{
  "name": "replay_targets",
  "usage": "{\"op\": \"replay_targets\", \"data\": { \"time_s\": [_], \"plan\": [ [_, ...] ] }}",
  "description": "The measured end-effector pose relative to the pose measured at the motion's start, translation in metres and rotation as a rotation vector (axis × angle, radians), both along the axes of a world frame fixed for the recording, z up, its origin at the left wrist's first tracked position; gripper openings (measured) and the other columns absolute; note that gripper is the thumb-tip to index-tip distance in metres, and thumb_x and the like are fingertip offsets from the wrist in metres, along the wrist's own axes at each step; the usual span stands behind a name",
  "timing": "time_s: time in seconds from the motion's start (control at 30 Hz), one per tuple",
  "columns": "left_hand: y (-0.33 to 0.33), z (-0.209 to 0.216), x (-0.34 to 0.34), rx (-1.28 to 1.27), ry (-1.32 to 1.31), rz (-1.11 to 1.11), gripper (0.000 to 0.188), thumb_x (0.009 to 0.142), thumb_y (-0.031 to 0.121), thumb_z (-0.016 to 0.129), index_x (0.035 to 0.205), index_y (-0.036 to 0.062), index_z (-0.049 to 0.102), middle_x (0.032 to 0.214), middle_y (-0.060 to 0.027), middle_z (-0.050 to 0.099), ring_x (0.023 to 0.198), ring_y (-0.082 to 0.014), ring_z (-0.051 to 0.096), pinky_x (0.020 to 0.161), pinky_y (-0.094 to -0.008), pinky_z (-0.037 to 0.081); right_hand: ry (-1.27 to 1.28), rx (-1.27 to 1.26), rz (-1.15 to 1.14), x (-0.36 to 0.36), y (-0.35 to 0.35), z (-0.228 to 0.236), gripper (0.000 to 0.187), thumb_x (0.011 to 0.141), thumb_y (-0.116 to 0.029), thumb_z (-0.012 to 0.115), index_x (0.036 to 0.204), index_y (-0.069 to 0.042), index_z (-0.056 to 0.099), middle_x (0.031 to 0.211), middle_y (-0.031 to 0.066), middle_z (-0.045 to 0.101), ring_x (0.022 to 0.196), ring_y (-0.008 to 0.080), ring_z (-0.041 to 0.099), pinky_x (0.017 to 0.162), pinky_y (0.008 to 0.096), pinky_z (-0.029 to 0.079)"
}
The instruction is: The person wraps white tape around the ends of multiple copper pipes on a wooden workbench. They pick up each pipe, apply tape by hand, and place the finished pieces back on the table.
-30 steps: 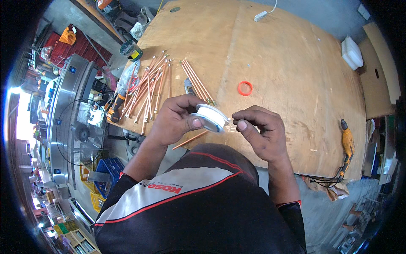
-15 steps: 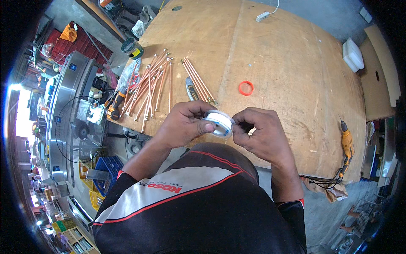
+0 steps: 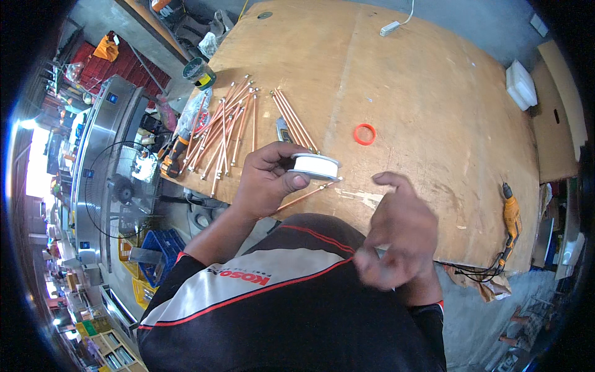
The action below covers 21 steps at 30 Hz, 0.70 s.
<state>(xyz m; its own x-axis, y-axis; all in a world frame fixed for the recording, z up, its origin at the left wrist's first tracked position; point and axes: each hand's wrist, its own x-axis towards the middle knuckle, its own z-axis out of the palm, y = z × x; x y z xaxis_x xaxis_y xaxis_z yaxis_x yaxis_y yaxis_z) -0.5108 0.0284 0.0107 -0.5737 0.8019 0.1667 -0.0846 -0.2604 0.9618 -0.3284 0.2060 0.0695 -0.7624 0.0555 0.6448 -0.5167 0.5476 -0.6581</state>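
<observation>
Between the thumb and fingers of my left hand is a spool of white tape, its flat rim turned up and its white winding facing away from me. My right hand is apart from it, lower and to the right, over the table's near edge. Motion smears its fingers; one finger stretches toward the left, and I cannot make out whether anything is held. Below the spool, one thin copper tube lies slanted at the table's near edge. An orange-red ring lies flat beyond my hands.
Several copper tubes with metal ends lie heaped at the left, with a neater row beside a utility knife. A drill and a dark tub stand left. Another drill lies right, below a white container.
My right hand has come away from the spool and moved down and right. The spool has tilted in my left hand. A copper tube below it has come into sight.
</observation>
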Motion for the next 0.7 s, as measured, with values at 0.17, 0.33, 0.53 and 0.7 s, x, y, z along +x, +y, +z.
{"op": "replay_targets", "data": {
  "time_s": [0.17,0.33,0.53,0.7],
  "plan": [
    [0.006,0.000,0.006,0.138,0.248,0.046,0.044,0.078,0.019,0.084,0.111,-0.0027,0.064,0.106,-0.0156,0.069,0.101,-0.0234,0.068,0.088,-0.0350,0.055,0.078,0.088,0.147,-0.009,-0.023,0.009,0.025,0.071,-0.022,0.078,0.064,-0.013,0.057,0.060,-0.0014,0.047,0.052,0.0140,0.052,0.100,0.0600,0.042],
    [0.008,0.002,0.009,0.164,0.269,0.043,0.040,0.077,0.018,0.085,0.107,-0.0015,0.067,0.105,-0.0170,0.069,0.100,-0.0253,0.068,0.086,-0.0364,0.055,0.074,0.075,0.176,-0.012,-0.025,0.005,0.029,0.076,-0.023,0.076,0.063,-0.015,0.051,0.061,-0.0006,0.040,0.056,0.0173,0.053,0.102,0.0633,0.037],
    [0.005,0.007,0.006,0.044,0.483,0.076,0.041,0.074,0.023,0.086,0.104,0.0012,0.068,0.099,-0.0152,0.070,0.094,-0.0267,0.069,0.080,-0.0376,0.055,0.002,0.141,0.169,-0.011,-0.027,0.008,0.028,0.074,-0.024,0.076,0.064,-0.015,0.051,0.062,0.0000,0.040,0.055,0.0184,0.051,0.105,0.0642,0.033],
    [0.006,0.019,-0.001,-0.034,0.740,0.082,0.038,0.072,0.023,0.087,0.099,0.0029,0.071,0.093,-0.0106,0.073,0.084,-0.0234,0.071,0.074,-0.0336,0.055,-0.024,0.174,0.172,-0.012,-0.023,0.004,0.028,0.074,-0.025,0.074,0.062,-0.014,0.052,0.061,0.0008,0.041,0.055,0.0204,0.051,0.103,0.0631,0.036]
  ]
}}
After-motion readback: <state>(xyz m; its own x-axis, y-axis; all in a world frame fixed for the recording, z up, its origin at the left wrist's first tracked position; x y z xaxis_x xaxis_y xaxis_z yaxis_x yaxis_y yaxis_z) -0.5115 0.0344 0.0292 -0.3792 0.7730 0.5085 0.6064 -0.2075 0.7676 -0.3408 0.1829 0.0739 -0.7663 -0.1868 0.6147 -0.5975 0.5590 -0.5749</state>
